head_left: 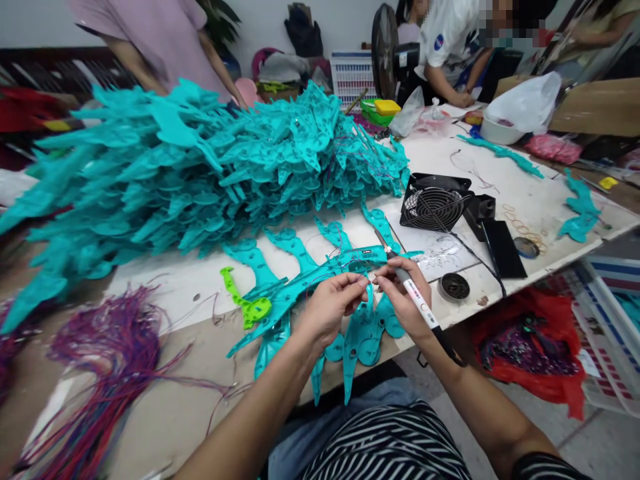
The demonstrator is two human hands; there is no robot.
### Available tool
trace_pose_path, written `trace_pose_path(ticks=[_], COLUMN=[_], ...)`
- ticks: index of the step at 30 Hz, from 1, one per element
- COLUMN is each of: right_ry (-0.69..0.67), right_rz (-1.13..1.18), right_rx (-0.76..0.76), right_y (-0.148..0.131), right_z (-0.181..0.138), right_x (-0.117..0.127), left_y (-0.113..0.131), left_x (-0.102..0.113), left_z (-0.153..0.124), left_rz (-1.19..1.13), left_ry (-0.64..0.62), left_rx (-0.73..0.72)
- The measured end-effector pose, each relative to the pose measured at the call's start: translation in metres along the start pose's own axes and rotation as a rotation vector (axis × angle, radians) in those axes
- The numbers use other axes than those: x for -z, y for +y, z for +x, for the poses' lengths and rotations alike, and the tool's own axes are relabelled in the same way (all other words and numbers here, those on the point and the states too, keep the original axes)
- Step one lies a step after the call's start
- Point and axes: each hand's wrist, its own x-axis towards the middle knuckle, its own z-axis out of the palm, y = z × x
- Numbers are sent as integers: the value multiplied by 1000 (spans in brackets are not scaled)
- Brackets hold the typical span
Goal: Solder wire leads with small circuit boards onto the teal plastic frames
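My right hand [407, 293] is closed around the white handle of a soldering iron [416, 293], its tip pointing up and away from me. The thumb and fingertips of this hand also come together close to my left hand. My left hand [333, 303] pinches what looks like a thin wire, mostly hidden by the fingers. Both hands are over a turquoise plastic dinosaur-like figure [300, 283] with legs spread on the table. A bright green plastic piece [255, 310] lies against its left end. Thin dark wires run along the figure's body.
A large heap of turquoise parts [210, 173] fills the table's back left. Bundled red and blue wires [107, 340] lie at front left. A black fan [435, 203], a round tin [453, 287] and a red bag [530, 353] are at right. Other people stand behind the table.
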Motion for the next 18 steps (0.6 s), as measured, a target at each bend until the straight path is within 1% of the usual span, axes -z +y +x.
trace_pose_path(ticks=[4, 7, 12, 18], right_ry=[10, -2, -74, -165], right_rz=[-11, -72, -213, -346], right_rx=[-2, 13, 97, 188], right_y=[2, 2, -4, -10], right_z=[-3, -4, -6, -3], right_x=[8, 16, 33, 44], left_y=[-1, -2, -4, -10], left_x=[-6, -8, -13, -18], left_z=[0, 1, 1, 3], left_rz=[-17, 8, 165, 316], left_ry=[-37, -55, -97, -163], left_rx=[-22, -16, 4, -45])
